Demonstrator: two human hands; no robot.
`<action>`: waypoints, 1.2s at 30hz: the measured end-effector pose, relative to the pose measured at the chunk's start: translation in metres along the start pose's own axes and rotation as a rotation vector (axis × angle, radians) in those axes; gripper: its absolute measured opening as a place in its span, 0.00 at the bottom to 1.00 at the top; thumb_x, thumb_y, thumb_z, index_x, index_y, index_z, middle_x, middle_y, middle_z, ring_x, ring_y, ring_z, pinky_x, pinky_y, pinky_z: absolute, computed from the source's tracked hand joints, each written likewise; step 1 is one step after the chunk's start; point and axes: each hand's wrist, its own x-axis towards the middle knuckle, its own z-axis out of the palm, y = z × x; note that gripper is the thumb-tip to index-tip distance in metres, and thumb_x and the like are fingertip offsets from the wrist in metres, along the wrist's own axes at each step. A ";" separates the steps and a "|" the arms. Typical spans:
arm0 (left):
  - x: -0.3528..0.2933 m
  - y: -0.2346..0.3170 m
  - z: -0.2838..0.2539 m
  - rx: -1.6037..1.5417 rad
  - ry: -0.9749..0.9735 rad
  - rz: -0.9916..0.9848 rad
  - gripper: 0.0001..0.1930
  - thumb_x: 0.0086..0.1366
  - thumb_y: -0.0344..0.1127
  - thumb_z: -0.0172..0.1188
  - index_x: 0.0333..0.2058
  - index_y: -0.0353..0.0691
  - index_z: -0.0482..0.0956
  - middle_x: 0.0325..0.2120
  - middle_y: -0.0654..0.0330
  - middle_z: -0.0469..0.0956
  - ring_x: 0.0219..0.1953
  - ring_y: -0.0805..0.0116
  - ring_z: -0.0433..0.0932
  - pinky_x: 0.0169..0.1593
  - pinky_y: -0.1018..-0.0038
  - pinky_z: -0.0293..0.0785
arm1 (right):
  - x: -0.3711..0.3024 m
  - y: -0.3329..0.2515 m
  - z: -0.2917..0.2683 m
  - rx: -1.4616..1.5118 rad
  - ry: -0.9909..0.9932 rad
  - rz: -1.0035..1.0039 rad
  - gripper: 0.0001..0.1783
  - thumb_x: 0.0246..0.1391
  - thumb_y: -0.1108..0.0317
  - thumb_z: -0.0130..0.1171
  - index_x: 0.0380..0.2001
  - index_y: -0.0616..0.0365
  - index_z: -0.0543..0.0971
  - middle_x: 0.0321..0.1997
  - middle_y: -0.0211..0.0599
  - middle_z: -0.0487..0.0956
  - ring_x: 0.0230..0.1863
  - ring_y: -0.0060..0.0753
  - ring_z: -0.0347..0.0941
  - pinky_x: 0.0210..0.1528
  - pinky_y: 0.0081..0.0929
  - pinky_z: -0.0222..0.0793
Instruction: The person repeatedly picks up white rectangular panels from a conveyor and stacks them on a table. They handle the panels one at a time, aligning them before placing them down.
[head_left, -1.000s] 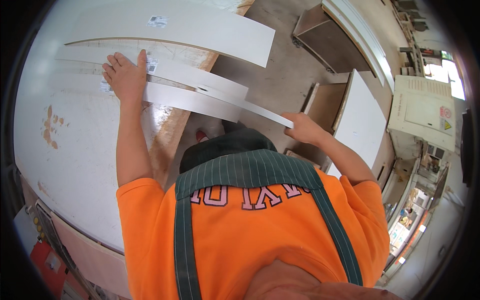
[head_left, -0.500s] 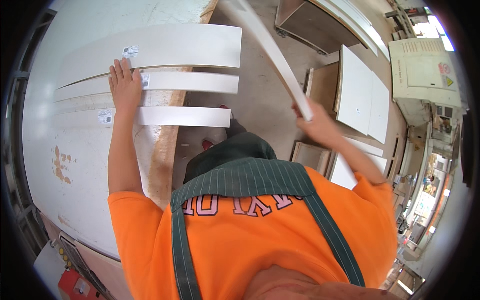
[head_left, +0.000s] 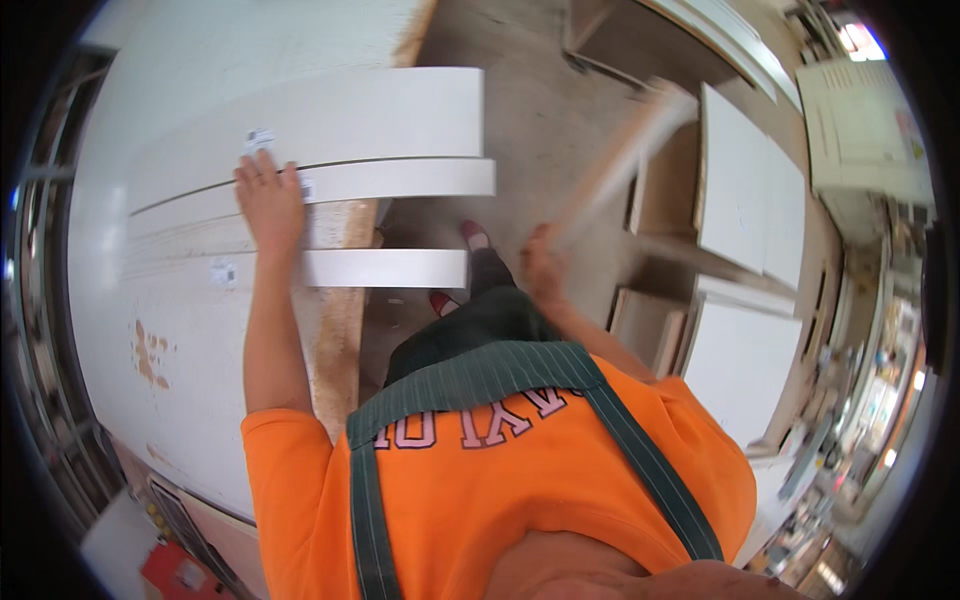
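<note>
My left hand (head_left: 270,205) lies with fingers stretched out on the white boards on the table, by the labels. Under its fingertips is the edge of a wide white board (head_left: 400,112). A narrower white strip (head_left: 415,179) runs right beside that board. Nearer to me, past a gap, lies another narrow white strip (head_left: 390,268). All of them stick out over the table's right edge. In front of my body, my right hand (head_left: 543,268) grips one end of a long white strip (head_left: 625,165), which slants up to the right, blurred by motion.
The white table (head_left: 200,350) has a worn, bare wooden edge on its right. On the floor at right stand white panels (head_left: 745,190) and a lower white panel (head_left: 745,360). A pale machine cabinet (head_left: 865,125) is at far right. A red box (head_left: 180,572) sits lower left.
My right hand has come left and closer to my body. The strip in it has swung from leaning up-left to leaning up-right. My left hand stays on the boards; the whole view has shifted slightly.
</note>
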 end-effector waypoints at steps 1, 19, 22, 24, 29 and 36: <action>-0.003 -0.001 0.000 -0.034 0.032 0.020 0.31 0.69 0.49 0.43 0.62 0.31 0.59 0.63 0.35 0.54 0.67 0.41 0.50 0.68 0.53 0.44 | 0.024 0.004 -0.019 0.468 0.041 0.257 0.10 0.58 0.68 0.53 0.39 0.63 0.71 0.35 0.43 0.72 0.37 0.39 0.69 0.40 0.37 0.66; -0.092 -0.045 -0.063 -0.417 0.137 -0.335 0.29 0.68 0.44 0.47 0.63 0.35 0.58 0.66 0.47 0.52 0.69 0.49 0.47 0.69 0.61 0.44 | 0.217 -0.237 0.005 -0.176 -0.559 -1.039 0.34 0.53 0.45 0.56 0.54 0.60 0.69 0.49 0.49 0.73 0.50 0.50 0.69 0.52 0.46 0.65; -0.134 -0.069 -0.053 -0.471 0.361 -0.548 0.27 0.67 0.38 0.51 0.62 0.33 0.59 0.65 0.45 0.54 0.68 0.49 0.50 0.69 0.61 0.47 | 0.123 -0.215 -0.018 -0.150 -1.029 -0.876 0.42 0.50 0.47 0.60 0.63 0.58 0.60 0.51 0.54 0.68 0.51 0.54 0.68 0.51 0.42 0.69; -0.161 -0.075 -0.037 -0.552 0.500 -0.764 0.26 0.67 0.37 0.50 0.61 0.31 0.60 0.64 0.43 0.55 0.67 0.48 0.52 0.68 0.60 0.47 | 0.098 -0.205 -0.016 -0.075 -0.907 -0.762 0.43 0.48 0.48 0.61 0.63 0.58 0.60 0.50 0.54 0.68 0.51 0.55 0.69 0.50 0.42 0.70; -0.175 -0.100 -0.009 -0.490 0.533 -0.767 0.25 0.73 0.44 0.38 0.58 0.27 0.61 0.58 0.39 0.61 0.65 0.49 0.55 0.68 0.60 0.47 | 0.080 -0.199 -0.023 0.029 -0.875 -0.677 0.41 0.44 0.58 0.65 0.60 0.64 0.62 0.61 0.58 0.63 0.58 0.58 0.65 0.58 0.42 0.66; -0.144 -0.072 -0.033 -1.752 0.785 -0.977 0.33 0.70 0.55 0.35 0.58 0.28 0.61 0.57 0.48 0.64 0.59 0.56 0.65 0.62 0.60 0.61 | 0.014 -0.211 -0.040 -0.022 -0.793 -0.702 0.46 0.38 0.62 0.70 0.61 0.63 0.59 0.54 0.56 0.64 0.55 0.56 0.65 0.49 0.46 0.67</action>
